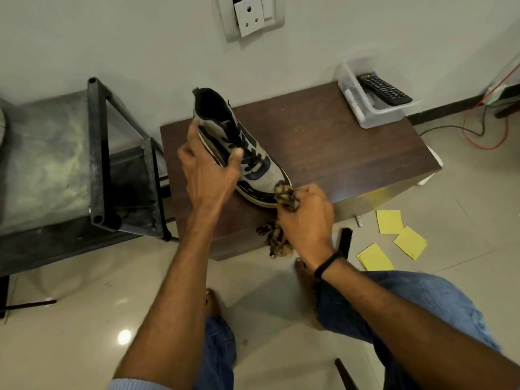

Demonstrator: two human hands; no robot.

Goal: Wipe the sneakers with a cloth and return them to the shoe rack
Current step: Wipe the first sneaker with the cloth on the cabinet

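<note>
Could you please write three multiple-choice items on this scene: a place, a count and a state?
1. Where is the remote? A on the floor; B in the clear box on the table; C under the table.
2. How many yellow notes lie on the floor? A one; B three; C six.
3. What does the right hand do? A lies flat on the table; B holds the remote; C grips the cloth against the sneaker.
Key: 1 B, the remote rests inside the box; 2 B, three sheets show beside the table; 3 C, its fingers curl round the cloth.
</note>
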